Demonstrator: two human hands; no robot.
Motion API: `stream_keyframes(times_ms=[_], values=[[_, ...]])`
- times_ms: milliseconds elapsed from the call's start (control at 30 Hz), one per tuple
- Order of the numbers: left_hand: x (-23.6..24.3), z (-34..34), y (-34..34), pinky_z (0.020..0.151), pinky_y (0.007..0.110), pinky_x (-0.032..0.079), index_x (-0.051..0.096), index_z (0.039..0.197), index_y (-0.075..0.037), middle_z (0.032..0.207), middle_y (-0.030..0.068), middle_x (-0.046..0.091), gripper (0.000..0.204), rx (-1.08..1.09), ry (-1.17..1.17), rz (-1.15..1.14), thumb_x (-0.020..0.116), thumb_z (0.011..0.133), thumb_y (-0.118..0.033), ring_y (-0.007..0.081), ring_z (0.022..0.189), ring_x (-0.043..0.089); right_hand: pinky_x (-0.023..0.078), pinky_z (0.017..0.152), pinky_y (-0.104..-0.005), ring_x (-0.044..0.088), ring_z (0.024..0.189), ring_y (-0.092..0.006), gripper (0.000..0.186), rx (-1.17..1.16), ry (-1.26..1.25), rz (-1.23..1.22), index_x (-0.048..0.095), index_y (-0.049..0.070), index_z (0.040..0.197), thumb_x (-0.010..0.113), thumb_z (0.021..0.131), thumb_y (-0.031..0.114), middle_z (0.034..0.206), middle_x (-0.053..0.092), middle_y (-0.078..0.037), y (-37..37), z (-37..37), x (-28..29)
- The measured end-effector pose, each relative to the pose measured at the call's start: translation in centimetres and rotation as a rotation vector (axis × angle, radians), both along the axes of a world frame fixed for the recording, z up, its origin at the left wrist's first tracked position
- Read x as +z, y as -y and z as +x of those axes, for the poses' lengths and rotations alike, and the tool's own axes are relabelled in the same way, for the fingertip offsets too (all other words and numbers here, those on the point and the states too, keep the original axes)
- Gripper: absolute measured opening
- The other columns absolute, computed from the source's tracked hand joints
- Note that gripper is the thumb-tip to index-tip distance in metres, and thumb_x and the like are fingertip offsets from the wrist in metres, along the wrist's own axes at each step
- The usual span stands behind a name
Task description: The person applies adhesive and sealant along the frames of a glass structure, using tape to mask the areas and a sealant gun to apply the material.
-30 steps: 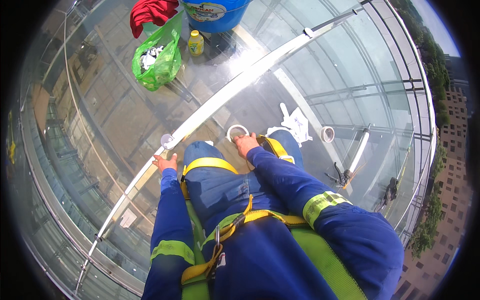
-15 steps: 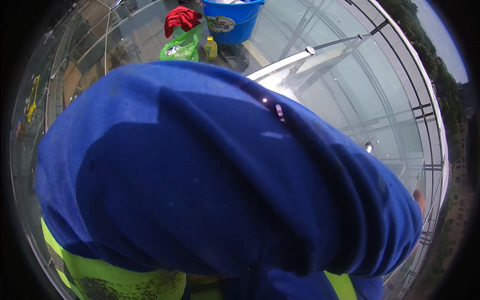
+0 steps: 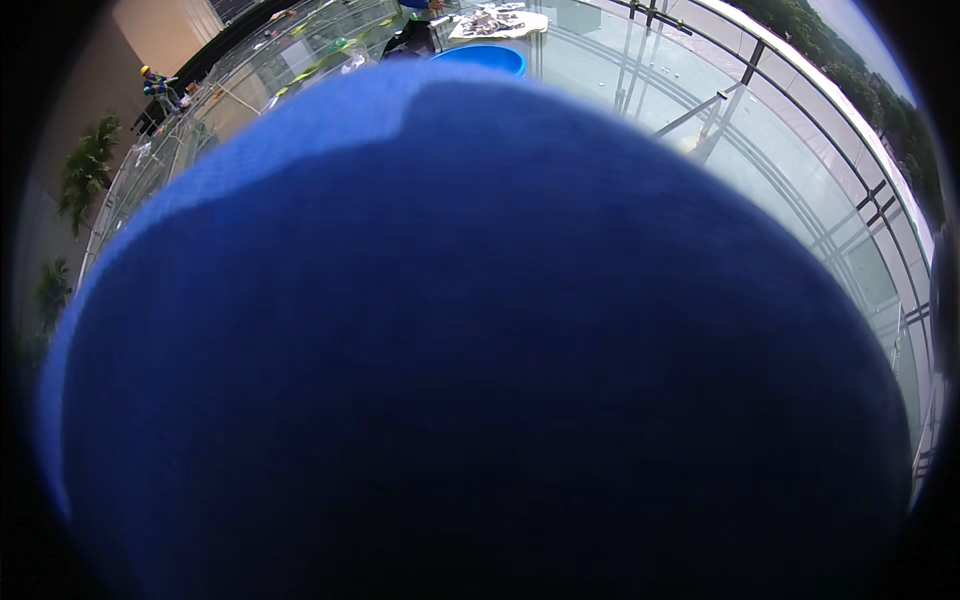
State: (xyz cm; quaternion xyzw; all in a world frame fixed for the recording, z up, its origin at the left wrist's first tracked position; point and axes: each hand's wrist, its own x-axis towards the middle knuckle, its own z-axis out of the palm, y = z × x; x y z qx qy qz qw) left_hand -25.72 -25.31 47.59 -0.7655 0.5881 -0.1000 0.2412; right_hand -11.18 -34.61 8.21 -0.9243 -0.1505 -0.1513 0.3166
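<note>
Blue cloth [image 3: 480,300], which looks like the sleeve of my raised arm, fills most of the view close up, much of it in dark shadow. Neither my left hand nor my right hand can be seen. Just past the cloth's upper edge shows the rim of a blue bucket [image 3: 490,57], its lower part hidden. Behind the bucket, a pale sheet [image 3: 535,24] carries several white and grey pieces too small to name.
Glass panels [image 3: 580,50] stretch out ahead and right, bordered by dark metal rails [image 3: 755,62]. At the top, another person's hand [image 3: 435,5] shows beside a black item [image 3: 410,40]. Far left, a person in a yellow helmet [image 3: 158,88] stands near palms [image 3: 90,165].
The blue cloth has come closer and covers more. The view has tilted up. The green bag, red cloth, yellow bottle and the fingers at the right edge are no longer visible.
</note>
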Motion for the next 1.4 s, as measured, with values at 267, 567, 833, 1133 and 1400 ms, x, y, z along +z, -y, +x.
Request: stream_keyframes(times_ms=[267,567,833,1133,1400], values=[[-1.9,-1.0,-0.5,0.091,0.045,0.05,0.058,0.135,-0.009,0.133,0.0142,0.06,0.054,-0.038,0.019,0.019,0.066,0.088,-0.035,0.0307,0.117,0.062,0.041,0.084,-0.0457,0.064,0.097,-0.0345,0.022,0.0,-0.022,-0.09,0.061,0.007,0.111,0.066,0.092,0.016,0.101,0.067,-0.014,0.0,1.6,-1.8],[-2.3,-5.0,0.1,0.086,0.045,0.053,0.058,0.135,-0.009,0.133,0.0133,0.061,0.053,-0.155,-0.02,-0.037,0.064,0.089,-0.035,0.03,0.114,0.065,0.044,0.085,-0.0448,0.063,0.095,-0.0368,0.024,-0.032,0.009,0.098,0.061,0.005,0.112,0.067,0.091,0.015,0.101,0.066,-0.017,0.2,0.2,-0.4],[-3.9,12.1,-6.0,0.092,0.039,0.052,0.049,0.144,-0.004,0.134,0.0213,0.059,0.082,0.116,-0.721,-0.731,0.085,0.075,-0.03,0.0349,0.114,0.065,0.046,0.082,-0.0439,0.063,0.09,-0.037,0.027,-0.189,0.049,0.548,0.06,0.003,0.111,0.067,0.092,0.019,0.099,0.066,-0.016,0.8,-3.3,13.2],[-13.1,19.2,-6.0,0.099,0.039,0.051,0.059,0.135,-0.002,0.143,0.0146,0.052,0.069,0.249,-1.472,-1.123,0.089,0.074,-0.011,0.0266,0.122,0.059,0.045,0.081,-0.0403,0.06,0.084,-0.0334,0.028,0.016,0.335,0.397,0.062,0.001,0.113,0.071,0.087,0.008,0.091,0.065,-0.014,3.2,-6.5,20.0],[-14.6,21.2,-4.7,0.093,0.035,0.053,0.074,0.099,0.003,0.121,0.0175,0.066,0.022,0.263,-1.363,-1.282,0.081,0.078,0.002,0.0223,0.11,0.064,0.045,0.082,-0.0407,0.06,0.084,-0.0338,0.027,-0.058,0.256,0.378,0.062,0.001,0.112,0.07,0.088,0.009,0.09,0.064,-0.014,3.8,-4.6,19.6]])
